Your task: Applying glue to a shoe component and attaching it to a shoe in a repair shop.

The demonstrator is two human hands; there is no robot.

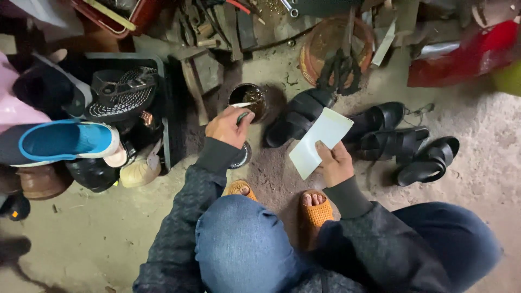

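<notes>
Two hands in view, both busy. Left hand (228,127) is clenched around a thin pale stick (242,105), its tip lying over the mouth of a small dark tin (248,100) that sits on the dirt floor (81,233) just ahead of the knees. Tin holds something brownish and glossy; can't tell what. Right hand (334,163) pinches a pale rectangular sheet (320,142) by its lower edge, thumb on top, sheet tilted up and away, hanging over the floor between the tin and the black sandals.

Sheet is just right of the tin, apart from it, overlapping one black sandal (298,116) in view. More black sandals (407,149) lie in a cluster right of the sheet, on the floor.

Person squats: blue jeans, dark sleeves, orange slippers (316,209) under the knees.

Left side: dark crate (165,108) piled with footwear – a blue-lined shoe (68,141), a black treaded sole (122,95) with a strap across it, brown shoe (38,182) below. Small wooden stool (198,73) stands between crate and tin. Round rusty dish (331,40) behind the sandals with dark strips draped over it. Red plastic bag (467,54) at top right. Clutter of tools along the top edge, too jumbled to itemise
</notes>
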